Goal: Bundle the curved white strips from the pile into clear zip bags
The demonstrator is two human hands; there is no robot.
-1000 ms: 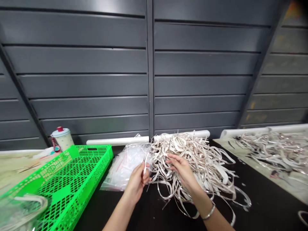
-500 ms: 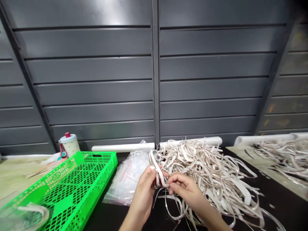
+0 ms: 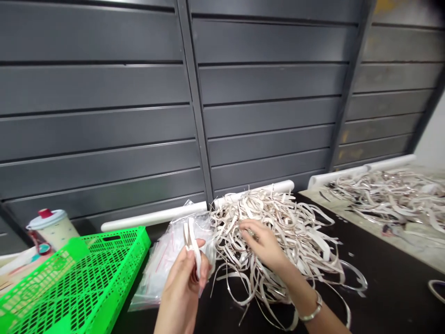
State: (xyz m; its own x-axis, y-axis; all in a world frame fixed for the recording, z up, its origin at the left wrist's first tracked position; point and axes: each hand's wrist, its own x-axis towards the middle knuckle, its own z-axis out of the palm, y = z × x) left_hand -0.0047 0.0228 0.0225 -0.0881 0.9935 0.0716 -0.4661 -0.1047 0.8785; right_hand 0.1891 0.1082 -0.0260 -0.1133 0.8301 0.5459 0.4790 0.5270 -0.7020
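Observation:
A big tangled pile of pale, silvery curved strips (image 3: 288,232) lies on the dark table (image 3: 389,297). My left hand (image 3: 184,283) is closed round a small bunch of these strips (image 3: 192,243), held upright in front of the pile's left side. My right hand (image 3: 262,243) reaches into the pile with its fingers curled among the strips; what they pinch is hidden. A silver bracelet (image 3: 311,311) sits on my right wrist.
A stack of clear zip bags (image 3: 163,260) lies left of the pile. A green plastic crate (image 3: 73,283) fills the lower left, with a lidded cup (image 3: 52,227) behind it. A second pile of strips (image 3: 385,195) covers the bench at right. White tubes (image 3: 149,215) edge the grey slatted wall.
My hands were together at the bunch of strips; now my right hand has gone back into the pile while my left keeps the bunch. The view has swung to the right.

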